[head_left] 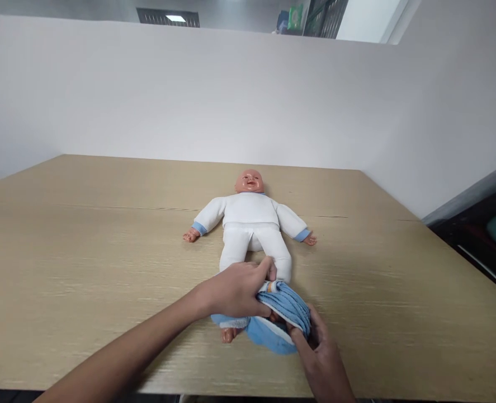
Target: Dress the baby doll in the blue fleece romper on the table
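I see a white partition (248, 95) behind a wooden table (84, 252). A dark shelf (478, 235) sits off the table's right edge. The doll (251, 215), in a white suit, lies face up mid-table with its head away from me. A blue garment (287, 308) is bunched over its lower legs, and one bare foot (228, 334) pokes out below. My left hand (235, 291) is clamped on the garment's top and hides the shins. My right hand (321, 355) pinches the garment's lower right fold.

Your pale wood-grain counter (84, 240) looks matt and faintly streaked. On it, the baby doll in a soft white cloth suit (251, 224) has a glossy pink plastic head (249, 181). At the doll's feet, the blue ribbed knit cloth (283, 313) looks soft and matt.
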{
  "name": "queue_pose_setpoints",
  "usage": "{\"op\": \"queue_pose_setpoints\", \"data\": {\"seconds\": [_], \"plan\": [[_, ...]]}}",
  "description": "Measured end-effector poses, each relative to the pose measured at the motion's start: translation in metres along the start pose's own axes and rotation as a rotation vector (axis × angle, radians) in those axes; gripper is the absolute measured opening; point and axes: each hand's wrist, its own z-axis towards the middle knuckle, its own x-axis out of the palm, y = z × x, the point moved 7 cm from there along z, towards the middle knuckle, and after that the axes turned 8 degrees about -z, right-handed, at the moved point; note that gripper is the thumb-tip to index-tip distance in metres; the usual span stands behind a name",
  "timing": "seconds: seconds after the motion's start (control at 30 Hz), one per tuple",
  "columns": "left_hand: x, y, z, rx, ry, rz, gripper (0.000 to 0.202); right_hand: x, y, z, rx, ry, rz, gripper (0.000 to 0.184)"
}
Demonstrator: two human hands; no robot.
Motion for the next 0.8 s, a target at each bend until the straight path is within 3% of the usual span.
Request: {"op": "queue_pose_setpoints", "data": {"seconds": [0.13, 0.27, 0.37, 0.57, 0.67, 0.8], "plan": [[-0.006, 0.005, -0.007, -0.05, -0.084, -0.238, 0.059, 0.011, 0.01, 0.01, -0.02, 0.096, 0.143, 0.045], [-0.006, 0.002, -0.011, 0.016, -0.114, -0.358, 0.053, 0.014, 0.019, 0.018, -0.098, 0.145, 0.203, 0.057], [-0.009, 0.001, -0.015, 0.085, -0.166, -0.309, 0.041, 0.011, 0.029, 0.021, -0.162, 0.149, 0.172, 0.053], [-0.012, 0.002, -0.022, 0.212, -0.2, -0.138, 0.02, 0.003, 0.058, 0.034, -0.367, 0.271, -0.188, 0.009], [-0.017, 0.002, -0.023, 0.249, -0.198, -0.039, 0.012, -0.004, 0.076, 0.045, -0.455, 0.269, -0.265, 0.017], [-0.025, 0.0, -0.03, 0.29, -0.165, 0.031, 0.016, -0.004, 0.094, 0.055, -0.491, 0.425, -0.274, 0.025]]}}
